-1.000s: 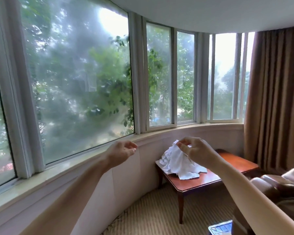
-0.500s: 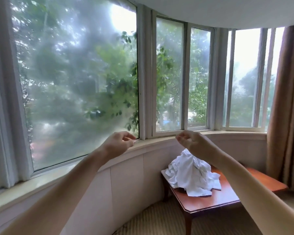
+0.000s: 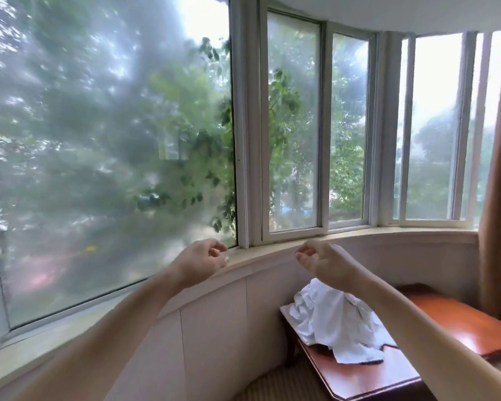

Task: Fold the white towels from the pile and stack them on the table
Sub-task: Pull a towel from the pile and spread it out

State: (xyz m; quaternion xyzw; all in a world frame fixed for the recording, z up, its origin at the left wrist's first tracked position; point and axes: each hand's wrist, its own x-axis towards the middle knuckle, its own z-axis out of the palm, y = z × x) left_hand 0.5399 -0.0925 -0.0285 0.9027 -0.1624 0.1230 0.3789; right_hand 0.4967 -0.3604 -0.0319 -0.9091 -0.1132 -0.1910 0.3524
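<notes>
Both arms reach forward at chest height in front of a curved bay window with grey-white frames (image 3: 248, 140). The left hand (image 3: 203, 260) is raised near the pale stone window sill (image 3: 272, 250), fingers loosely curled inward with the thumb close to the fingertips, and it holds nothing. The right hand (image 3: 321, 261) sits level with it at its 3 o'clock, apart from it. This one is also loosely curled and holds nothing.

The crumpled pile of white cloth towels (image 3: 339, 322) lies well below the hands, at about 5 o'clock from the right hand and 4 o'clock from the left. The right forearm crosses in front of the pile's upper edge in the view, and neither hand touches the cloth. The pile rests on the left end of a glossy reddish-brown wooden tabletop (image 3: 451, 322), with one corner of towel draping toward the near edge at 6 o'clock. The right half of the tabletop is bare wood. A brown fabric curtain (image 3: 498, 198) hangs at 3 o'clock, at the edge of the view. Green foliage shows blurred through the misted glass.
</notes>
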